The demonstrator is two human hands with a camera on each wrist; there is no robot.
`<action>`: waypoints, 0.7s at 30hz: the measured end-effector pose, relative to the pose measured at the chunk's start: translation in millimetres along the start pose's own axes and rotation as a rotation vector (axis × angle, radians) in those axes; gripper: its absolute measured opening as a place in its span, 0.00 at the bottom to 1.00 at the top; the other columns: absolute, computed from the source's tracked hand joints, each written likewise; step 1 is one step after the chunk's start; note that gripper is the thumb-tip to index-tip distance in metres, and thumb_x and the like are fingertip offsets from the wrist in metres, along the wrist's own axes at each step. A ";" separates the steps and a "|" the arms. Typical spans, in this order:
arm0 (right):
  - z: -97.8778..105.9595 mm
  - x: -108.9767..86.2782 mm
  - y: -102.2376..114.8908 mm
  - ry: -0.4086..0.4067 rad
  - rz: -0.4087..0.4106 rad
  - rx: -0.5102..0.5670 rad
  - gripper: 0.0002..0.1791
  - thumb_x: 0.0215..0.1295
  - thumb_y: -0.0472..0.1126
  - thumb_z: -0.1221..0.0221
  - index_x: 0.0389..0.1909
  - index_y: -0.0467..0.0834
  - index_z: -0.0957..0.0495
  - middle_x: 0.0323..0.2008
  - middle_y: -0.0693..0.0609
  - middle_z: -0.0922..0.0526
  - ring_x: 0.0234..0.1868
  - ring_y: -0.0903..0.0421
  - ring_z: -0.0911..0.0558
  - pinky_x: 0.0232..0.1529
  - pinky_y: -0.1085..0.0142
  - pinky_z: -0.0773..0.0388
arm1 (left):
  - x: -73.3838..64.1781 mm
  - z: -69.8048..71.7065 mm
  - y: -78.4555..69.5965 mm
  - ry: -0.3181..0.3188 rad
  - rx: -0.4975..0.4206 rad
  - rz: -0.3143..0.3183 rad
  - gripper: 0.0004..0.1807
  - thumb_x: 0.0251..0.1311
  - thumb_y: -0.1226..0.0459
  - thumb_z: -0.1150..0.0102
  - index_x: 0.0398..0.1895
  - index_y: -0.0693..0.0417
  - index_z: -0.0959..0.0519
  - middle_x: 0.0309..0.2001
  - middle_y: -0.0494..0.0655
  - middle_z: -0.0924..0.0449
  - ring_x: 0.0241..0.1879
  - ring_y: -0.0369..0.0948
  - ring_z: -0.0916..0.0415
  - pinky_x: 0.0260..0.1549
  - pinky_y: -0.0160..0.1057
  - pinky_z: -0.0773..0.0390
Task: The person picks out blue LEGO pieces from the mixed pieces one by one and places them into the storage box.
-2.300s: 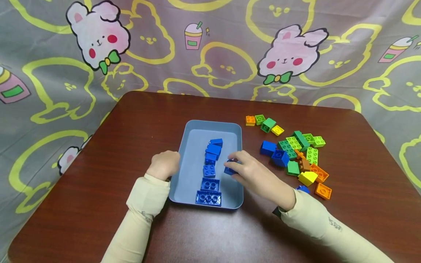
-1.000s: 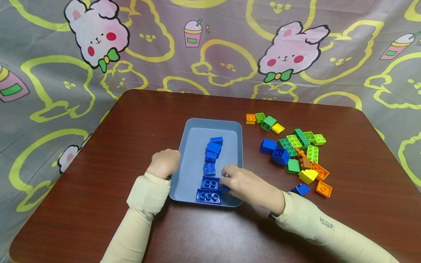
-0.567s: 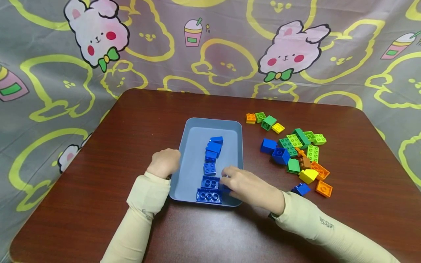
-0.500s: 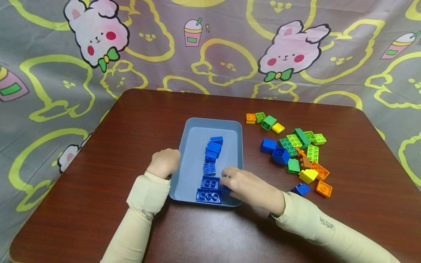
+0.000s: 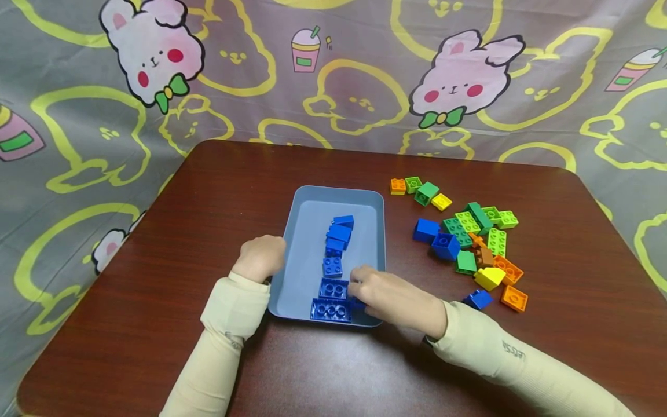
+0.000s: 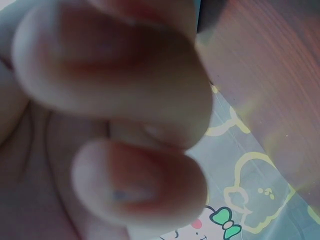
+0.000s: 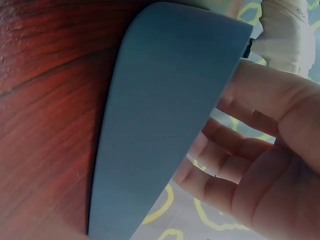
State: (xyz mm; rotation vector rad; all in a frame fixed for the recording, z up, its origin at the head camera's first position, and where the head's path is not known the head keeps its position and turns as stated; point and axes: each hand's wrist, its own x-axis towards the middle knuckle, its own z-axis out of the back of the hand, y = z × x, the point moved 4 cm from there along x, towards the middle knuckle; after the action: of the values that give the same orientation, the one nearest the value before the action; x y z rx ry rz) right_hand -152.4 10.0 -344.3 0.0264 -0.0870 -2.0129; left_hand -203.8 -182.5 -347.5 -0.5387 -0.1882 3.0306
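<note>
My left hand (image 5: 260, 259) is curled into a fist at the left rim of the blue-grey tray (image 5: 299, 255); in the left wrist view its curled fingers (image 6: 115, 85) fill much of the frame, with nothing seen between them. Over the tray's right side, near the front, my right hand (image 5: 388, 294) reaches in with bent fingers and grips a blue toy brick (image 5: 358, 303), mostly hidden beneath it. Left of those fingertips lie two blue bricks with their hollow undersides up, the wider one (image 5: 331, 310) in front. The right wrist view shows the right hand (image 7: 260, 155) behind the tray wall (image 7: 155, 115).
More blue bricks (image 5: 339, 233) run in a line toward the tray's back. Loose green, yellow, orange and brown bricks (image 5: 483, 258) spread over the table right of the tray, with several blue bricks (image 5: 446, 246) among them. A patterned cloth (image 5: 359, 98) hangs behind the table.
My right hand has brought the blue brick down and toward me, beside the two front bricks, and its fingers have since shifted slightly. The left hand has stayed at the rim.
</note>
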 end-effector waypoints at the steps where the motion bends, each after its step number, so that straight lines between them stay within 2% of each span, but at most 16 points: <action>1: -0.9 0.3 0.3 0.000 -0.001 -0.004 0.12 0.45 0.35 0.32 0.34 0.40 0.21 0.26 0.53 0.30 0.29 0.61 0.30 0.27 0.75 0.29 | 0.1 0.0 0.0 -0.001 0.000 -0.001 0.11 0.58 0.71 0.56 0.31 0.60 0.21 0.31 0.55 0.24 0.28 0.47 0.26 0.24 0.49 0.28; 6: -5.0 1.0 2.3 -0.009 0.010 -0.025 0.13 0.44 0.34 0.32 0.33 0.39 0.21 0.25 0.53 0.31 0.27 0.62 0.31 0.25 0.76 0.29 | 0.1 0.4 -0.1 -0.007 -0.003 -0.006 0.11 0.58 0.71 0.57 0.32 0.60 0.21 0.32 0.55 0.23 0.29 0.48 0.26 0.24 0.49 0.28; 21: -9.7 3.8 2.2 -0.001 0.025 -0.018 0.16 0.42 0.35 0.31 0.35 0.39 0.22 0.26 0.52 0.30 0.30 0.62 0.29 0.29 0.76 0.28 | 0.2 1.2 -0.2 0.009 -0.005 0.007 0.11 0.58 0.71 0.58 0.30 0.60 0.22 0.30 0.53 0.24 0.27 0.46 0.27 0.24 0.48 0.28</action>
State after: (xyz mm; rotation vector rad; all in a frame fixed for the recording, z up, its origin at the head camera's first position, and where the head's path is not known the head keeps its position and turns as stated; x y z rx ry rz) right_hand -151.4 5.1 -353.7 0.0126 -0.0694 -1.9884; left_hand -204.4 -182.4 -346.4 -0.5551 -0.1944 3.0343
